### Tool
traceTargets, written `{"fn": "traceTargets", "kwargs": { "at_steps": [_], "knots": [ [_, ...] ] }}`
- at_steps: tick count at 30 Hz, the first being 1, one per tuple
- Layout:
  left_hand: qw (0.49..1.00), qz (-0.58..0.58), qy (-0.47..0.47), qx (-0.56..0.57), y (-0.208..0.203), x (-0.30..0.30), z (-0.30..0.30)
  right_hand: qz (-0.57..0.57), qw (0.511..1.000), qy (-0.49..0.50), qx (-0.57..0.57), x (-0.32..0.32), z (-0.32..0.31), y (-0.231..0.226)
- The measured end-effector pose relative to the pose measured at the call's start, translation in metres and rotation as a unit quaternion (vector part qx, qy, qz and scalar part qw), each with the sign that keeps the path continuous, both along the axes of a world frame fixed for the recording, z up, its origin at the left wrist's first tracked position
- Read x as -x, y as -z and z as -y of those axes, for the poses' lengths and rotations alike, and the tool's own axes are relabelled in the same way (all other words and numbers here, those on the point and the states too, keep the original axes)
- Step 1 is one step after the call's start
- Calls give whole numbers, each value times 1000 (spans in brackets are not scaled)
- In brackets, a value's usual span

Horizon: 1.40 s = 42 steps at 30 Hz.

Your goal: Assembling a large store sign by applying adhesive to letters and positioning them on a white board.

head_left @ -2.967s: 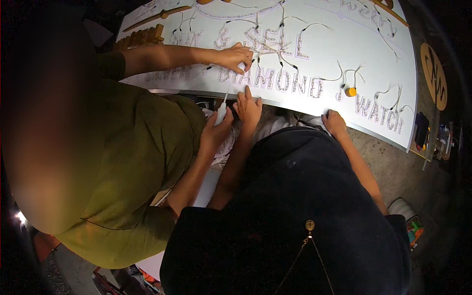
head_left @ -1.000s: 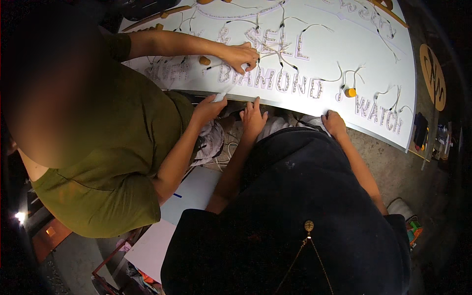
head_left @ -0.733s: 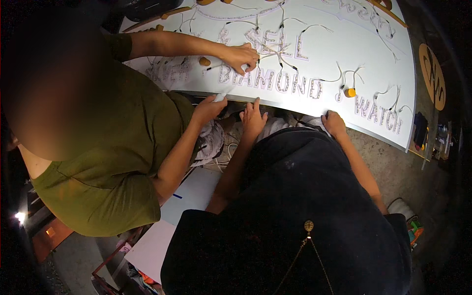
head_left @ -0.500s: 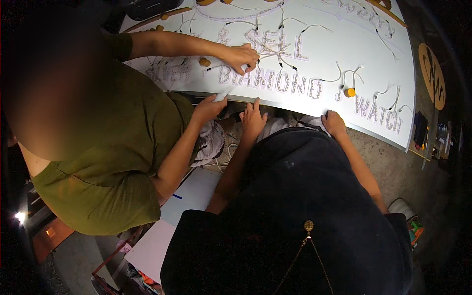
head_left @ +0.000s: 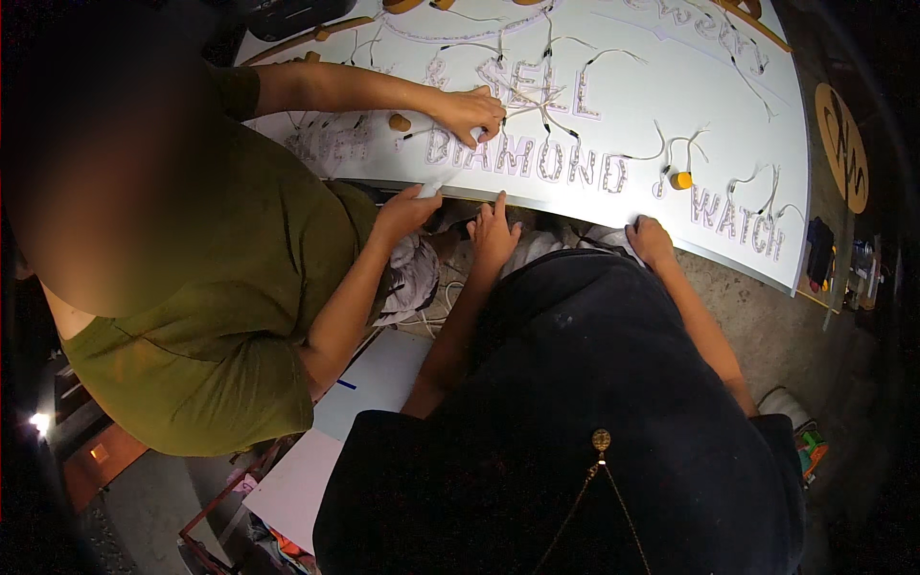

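A large white sign board (head_left: 661, 206) lies in front of me, with outlined letters lined with small LED modules and thin wires rising from them. My left hand (head_left: 494, 235) is at its near edge, fingers spread, the index fingertip touching the rim; it holds nothing. My right hand (head_left: 652, 240) rests further right on the same edge with its fingers curled against it. To my left, a co-worker's hand (head_left: 470, 115) presses down among the letters, near bunched wires (head_left: 544, 99). The co-worker's other hand (head_left: 407, 213) holds a small white piece (head_left: 431, 190) by the edge.
A yellow-capped round piece (head_left: 681, 180) and a brown round piece (head_left: 399, 123) sit on the board. The co-worker in a green shirt (head_left: 211, 326) stands close on my left. Behind us is a white panel (head_left: 316, 470). A round wooden sign (head_left: 841, 149) stands at far right.
The co-worker's head and body have shifted very slightly. My two hands have stayed where they were.
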<state>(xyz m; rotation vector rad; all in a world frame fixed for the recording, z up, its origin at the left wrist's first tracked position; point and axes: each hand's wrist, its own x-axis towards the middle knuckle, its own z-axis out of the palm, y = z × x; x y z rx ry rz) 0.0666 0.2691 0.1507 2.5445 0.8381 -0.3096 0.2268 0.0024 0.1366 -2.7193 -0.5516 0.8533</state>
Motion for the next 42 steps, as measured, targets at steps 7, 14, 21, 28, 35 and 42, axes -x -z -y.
{"fn": "traceTargets", "kwargs": {
  "at_steps": [7,14,21,28,35,42],
  "knots": [
    [1000,1,-2,-2,2,1,0,3,1000,3,-4,1,0,1],
    [1000,1,-4,8,0,1,1,-29,999,-10,19,-3,2,5],
    [1000,6,3,5,5,3,0,-35,999,-10,25,-3,0,1],
    [1000,1,-1,14,2,1,1,-28,999,-10,32,-2,-1,-4],
    [1000,5,-2,16,6,3,0,-35,999,-2,35,-3,-3,-6],
    [1000,4,3,12,4,2,-2,-27,999,-8,39,-2,-2,-2]
  ]
}}
